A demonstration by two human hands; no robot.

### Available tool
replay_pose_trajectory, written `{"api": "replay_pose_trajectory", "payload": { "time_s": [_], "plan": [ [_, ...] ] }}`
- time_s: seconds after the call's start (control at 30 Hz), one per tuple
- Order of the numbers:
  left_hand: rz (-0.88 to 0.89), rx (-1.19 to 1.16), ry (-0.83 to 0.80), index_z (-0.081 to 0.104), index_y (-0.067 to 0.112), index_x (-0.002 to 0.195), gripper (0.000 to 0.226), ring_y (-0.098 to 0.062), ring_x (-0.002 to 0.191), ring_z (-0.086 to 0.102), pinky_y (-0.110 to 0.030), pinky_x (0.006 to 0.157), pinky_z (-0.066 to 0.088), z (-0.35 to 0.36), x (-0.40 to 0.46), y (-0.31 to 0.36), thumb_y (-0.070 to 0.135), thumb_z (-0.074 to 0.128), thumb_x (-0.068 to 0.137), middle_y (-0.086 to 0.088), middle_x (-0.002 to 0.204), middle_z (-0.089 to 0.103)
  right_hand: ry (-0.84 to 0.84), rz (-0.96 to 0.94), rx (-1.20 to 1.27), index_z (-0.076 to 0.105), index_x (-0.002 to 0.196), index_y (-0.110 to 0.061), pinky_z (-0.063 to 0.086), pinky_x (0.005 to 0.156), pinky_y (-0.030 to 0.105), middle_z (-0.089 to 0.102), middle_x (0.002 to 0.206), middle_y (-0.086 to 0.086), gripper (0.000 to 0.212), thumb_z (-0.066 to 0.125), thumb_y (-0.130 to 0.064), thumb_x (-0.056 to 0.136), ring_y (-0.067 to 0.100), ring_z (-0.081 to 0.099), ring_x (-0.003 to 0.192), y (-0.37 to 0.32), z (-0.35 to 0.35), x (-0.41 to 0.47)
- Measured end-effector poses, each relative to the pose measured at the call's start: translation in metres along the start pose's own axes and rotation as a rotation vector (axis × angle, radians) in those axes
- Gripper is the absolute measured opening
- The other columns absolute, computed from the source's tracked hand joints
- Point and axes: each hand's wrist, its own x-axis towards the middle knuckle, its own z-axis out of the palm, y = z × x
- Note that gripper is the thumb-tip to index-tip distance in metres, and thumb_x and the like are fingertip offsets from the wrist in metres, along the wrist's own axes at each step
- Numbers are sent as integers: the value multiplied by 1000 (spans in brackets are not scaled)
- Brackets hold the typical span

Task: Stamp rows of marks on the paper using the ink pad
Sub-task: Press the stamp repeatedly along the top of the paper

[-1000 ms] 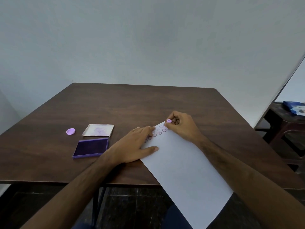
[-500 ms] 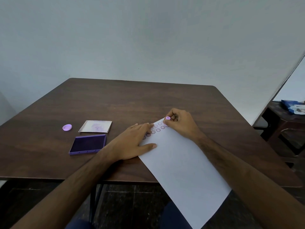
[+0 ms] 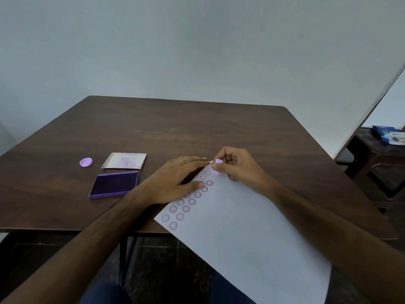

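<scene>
A white sheet of paper (image 3: 245, 233) lies askew on the brown table (image 3: 186, 128), its near end hanging over the front edge. Two rows of round purple marks (image 3: 186, 208) run along its left edge. My right hand (image 3: 236, 165) pinches a small pink stamp (image 3: 217, 163) at the paper's far corner, pressed down at the end of a row. My left hand (image 3: 175, 178) lies flat, fingers spread, holding the paper's left edge. The open purple ink pad (image 3: 115, 183) sits to the left of my left hand.
The ink pad's white lid (image 3: 125, 160) lies just behind the pad. A small pink cap (image 3: 86, 162) rests left of the lid. A second dark table (image 3: 377, 145) with a blue packet (image 3: 388, 133) stands at the right.
The paper has slid toward me, so more stamped marks show below my left hand. My right hand still holds the stamp at the far corner.
</scene>
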Motion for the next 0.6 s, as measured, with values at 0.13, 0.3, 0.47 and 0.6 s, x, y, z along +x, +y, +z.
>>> {"api": "replay_pose_trajectory", "payload": {
  "time_s": [0.13, 0.3, 0.47, 0.6],
  "plan": [
    [6, 69, -46, 41, 31, 150, 52, -2, 146, 26, -28, 116, 13, 4, -1, -3, 46, 48, 101, 12, 159, 36, -26, -50, -165, 70, 87, -17, 48, 51, 43, 73, 82, 14, 12, 77, -27, 85, 35, 59, 62, -6, 3, -7],
    [-14, 59, -56, 41, 32, 150, 52, -2, 146, 26, -35, 121, 13, 5, 0, -3, 46, 48, 100, 12, 159, 35, -35, -79, -274, 70, 82, -22, 44, 58, 37, 71, 77, 15, 10, 79, -26, 83, 21, 54, 60, -6, 1, -8],
    [-16, 63, -54, 41, 31, 150, 52, -3, 147, 26, -38, 121, 14, 4, 0, -2, 46, 49, 100, 12, 159, 36, -26, -94, -297, 69, 82, -22, 43, 56, 42, 68, 76, 23, 11, 78, -27, 84, 29, 51, 59, -5, 4, -10],
    [-16, 63, -56, 42, 30, 149, 52, -4, 147, 27, -38, 121, 15, 4, -1, -2, 46, 49, 100, 12, 159, 36, -15, -117, -321, 69, 82, -21, 47, 57, 46, 67, 77, 27, 13, 78, -30, 83, 39, 56, 63, -4, 6, -9]
  ]
}}
